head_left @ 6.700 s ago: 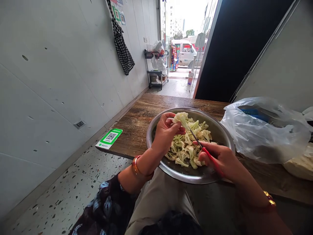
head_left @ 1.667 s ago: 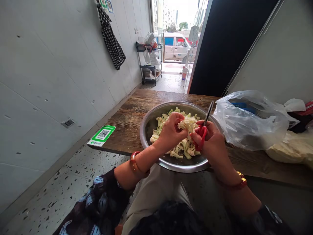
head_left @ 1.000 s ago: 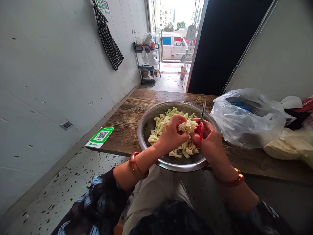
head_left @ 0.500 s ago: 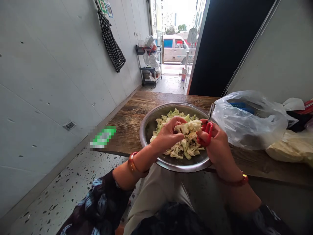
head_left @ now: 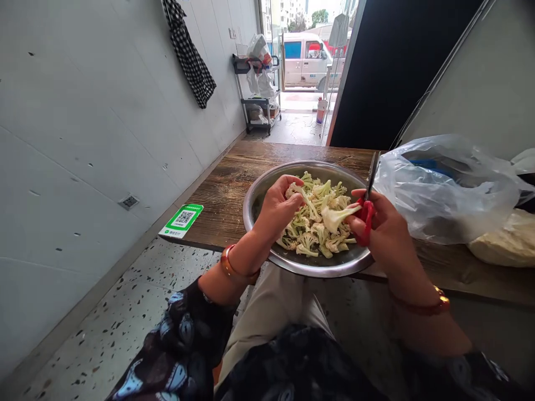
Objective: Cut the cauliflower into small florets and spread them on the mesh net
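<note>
My left hand (head_left: pixel 279 207), over the left side of a wide metal bowl (head_left: pixel 317 270), pinches a cauliflower floret (head_left: pixel 309 204) by its head, the stem slanting down to the right. Red-handled scissors (head_left: pixel 366 221) rest in my right hand (head_left: pixel 388 229), their dark blades pointing up and away. Between the thumb and fingers of that hand is also the stem of a second cauliflower piece (head_left: pixel 336 218), whose head hangs over the bowl. Many cut cauliflower florets (head_left: pixel 307 243) fill the middle of the bowl below both hands.
The bowl sits at the near edge of a wooden table (head_left: pixel 221 192). A clear plastic bag (head_left: pixel 451 195) and a pale wrapped bundle (head_left: pixel 504 242) lie on the right. A green QR-code card (head_left: pixel 182 221) lies at the left corner. Beyond stands a wheeled cart (head_left: pixel 259 100).
The cauliflower pieces held close together are now apart, one in each hand. My right hand has moved right with the scissors. The whole view has shifted slightly.
</note>
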A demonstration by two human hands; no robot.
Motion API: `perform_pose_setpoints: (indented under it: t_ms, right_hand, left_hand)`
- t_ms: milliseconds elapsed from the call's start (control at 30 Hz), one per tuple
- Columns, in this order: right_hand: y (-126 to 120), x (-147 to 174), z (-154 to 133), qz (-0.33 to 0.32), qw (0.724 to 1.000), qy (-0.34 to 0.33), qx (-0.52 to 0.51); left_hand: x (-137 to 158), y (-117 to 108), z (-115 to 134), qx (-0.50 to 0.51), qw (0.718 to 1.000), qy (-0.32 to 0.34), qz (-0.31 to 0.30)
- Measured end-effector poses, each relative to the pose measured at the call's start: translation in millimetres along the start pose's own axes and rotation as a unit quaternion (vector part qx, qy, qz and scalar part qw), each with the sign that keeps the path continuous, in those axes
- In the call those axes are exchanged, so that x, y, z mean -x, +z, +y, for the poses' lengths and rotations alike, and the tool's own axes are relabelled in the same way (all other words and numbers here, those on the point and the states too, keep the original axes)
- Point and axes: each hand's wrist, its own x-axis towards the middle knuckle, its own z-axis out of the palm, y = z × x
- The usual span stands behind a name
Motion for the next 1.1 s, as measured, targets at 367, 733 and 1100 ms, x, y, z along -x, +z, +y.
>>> perform_pose_setpoints:
  t_ms: [367,733,1100]
  right_hand:
    - [-3,2,5,0.011,0.999,0.016,-0.039]
    - [-5,3,4,0.027,0.999,0.016,-0.031]
    - [-5,5,3,0.020,1.000,0.002,-0.014]
  left_hand:
    - [3,-34,10,-0.164,0.961,-0.022,-0.221]
    - [-14,-51,-11,-0.436,0.858,0.091,-0.254]
    - [-18,-49,-14,-0.422,0.863,0.085,-0.264]
